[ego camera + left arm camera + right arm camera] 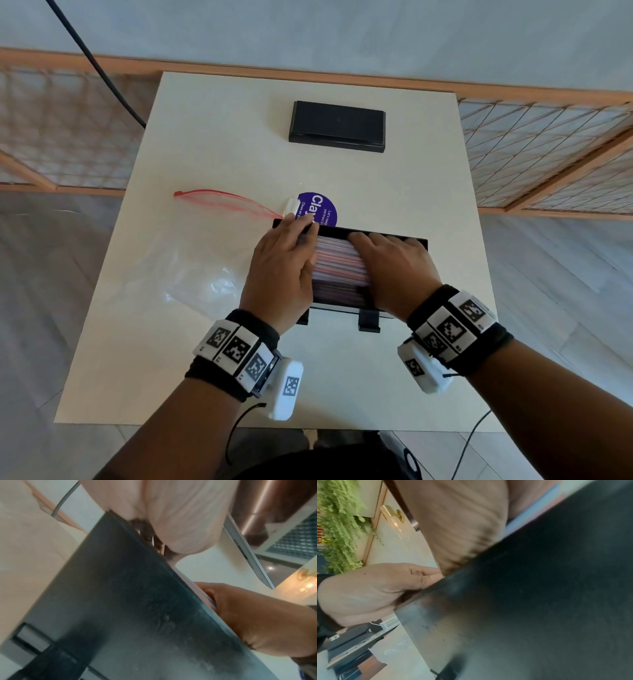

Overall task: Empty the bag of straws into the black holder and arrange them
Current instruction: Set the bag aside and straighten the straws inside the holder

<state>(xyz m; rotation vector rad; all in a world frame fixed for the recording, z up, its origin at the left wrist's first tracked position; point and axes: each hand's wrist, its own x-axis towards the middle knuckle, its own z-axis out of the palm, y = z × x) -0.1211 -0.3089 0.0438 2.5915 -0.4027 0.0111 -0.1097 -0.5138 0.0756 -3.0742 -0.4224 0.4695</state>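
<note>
A black holder [416, 240] stands at the middle of the table, filled with several pink, red and pale straws [339, 263] lying crosswise. My left hand [286, 260] lies flat over the straws' left ends, fingers straight. My right hand [394, 263] lies flat over their right ends. The holder's black front wall [137, 608] fills the left wrist view, with straw tips [204, 595] at its rim. In the right wrist view the front wall [539, 601] hides most; blue and pink straws [537, 509] show under my palm. The clear bag [202, 240] with a red zip lies flat to the left.
A black lid [337, 125] lies at the far middle of the beige table [191, 342]. A purple round sticker [320, 209] sits just behind the holder. Wooden lattice screens [548, 144] flank the table. A black cable [99, 68] hangs at the far left.
</note>
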